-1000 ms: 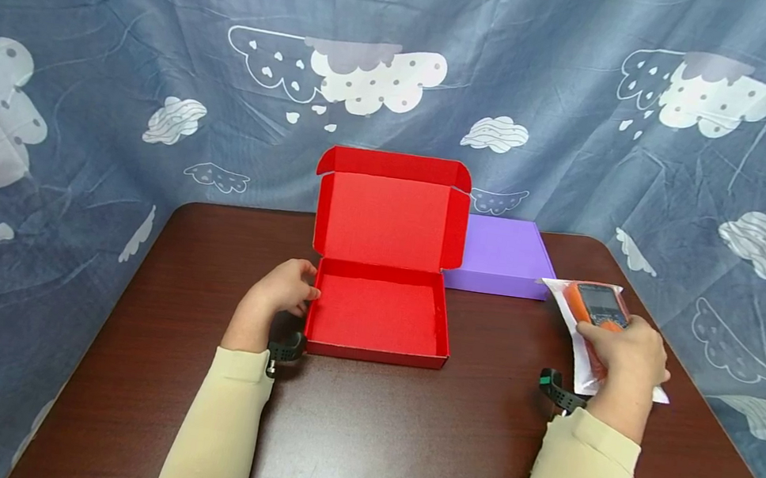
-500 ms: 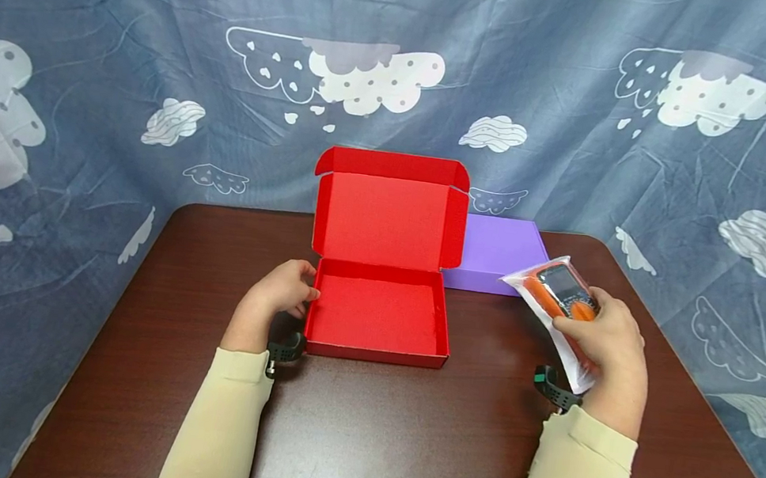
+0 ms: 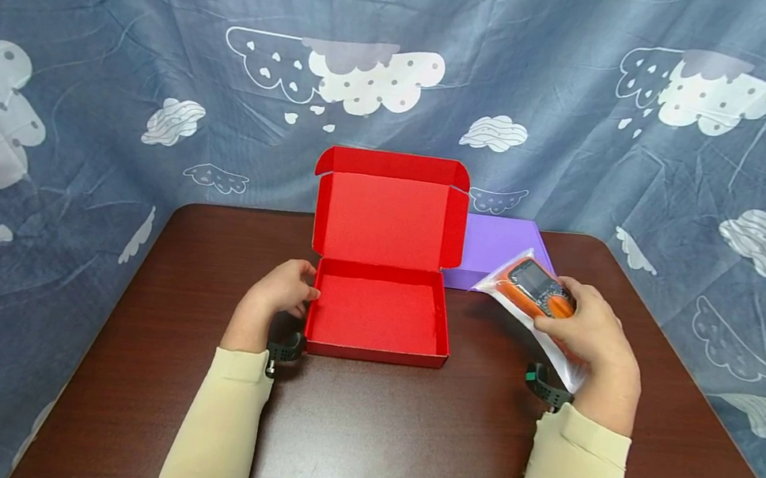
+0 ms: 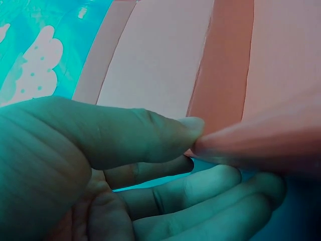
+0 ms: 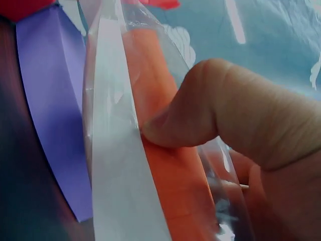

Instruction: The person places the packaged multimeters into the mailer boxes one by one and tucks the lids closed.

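Note:
An open red cardboard box [image 3: 377,315] stands on the table with its lid raised at the back. At its left wall, my left hand [image 3: 280,288] pinches the rim; the left wrist view shows the thumb [image 4: 165,133] on the edge, fingers curled below it. My right hand [image 3: 594,329] grips an orange multimeter [image 3: 537,283] in a clear plastic bag with white backing, tilted, its far end up and to the left. In the right wrist view the thumb presses the orange side [image 5: 160,175] through the plastic. Part of the bag is hidden behind that hand.
A closed purple box [image 3: 497,245] lies at the back, right of the red box and partly behind the bagged multimeter. A cloud-patterned cloth [image 3: 123,79] hangs along the table's far edge and sides. Brown wood surface [image 3: 359,435] shows in front.
My right hand has lifted the bagged multimeter off the right side of the table and carried it leftward, tilting it. The left hand and the red box have stayed put.

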`<action>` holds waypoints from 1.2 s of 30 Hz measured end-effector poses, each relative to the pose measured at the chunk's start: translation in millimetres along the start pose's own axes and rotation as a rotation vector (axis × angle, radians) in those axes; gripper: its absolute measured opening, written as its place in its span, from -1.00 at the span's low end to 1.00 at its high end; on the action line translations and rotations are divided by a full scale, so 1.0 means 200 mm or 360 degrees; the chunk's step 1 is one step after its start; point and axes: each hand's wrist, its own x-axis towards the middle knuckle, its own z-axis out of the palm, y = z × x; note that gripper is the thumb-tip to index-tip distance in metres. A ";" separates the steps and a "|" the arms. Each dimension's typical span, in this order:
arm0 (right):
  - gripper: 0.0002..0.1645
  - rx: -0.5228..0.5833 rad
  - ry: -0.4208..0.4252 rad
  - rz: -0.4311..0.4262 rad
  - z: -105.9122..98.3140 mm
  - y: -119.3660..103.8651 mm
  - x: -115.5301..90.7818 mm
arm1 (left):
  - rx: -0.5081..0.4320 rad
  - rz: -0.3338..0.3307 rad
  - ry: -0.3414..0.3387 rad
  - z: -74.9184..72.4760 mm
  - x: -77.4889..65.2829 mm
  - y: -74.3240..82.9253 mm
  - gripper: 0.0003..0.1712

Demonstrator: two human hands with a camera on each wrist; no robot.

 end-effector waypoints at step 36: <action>-0.05 0.0123 -0.0208 -0.0285 0.05 -0.32 -0.01 | -0.0037 -0.0013 -0.0005 0.01 0.01 -0.01 -0.48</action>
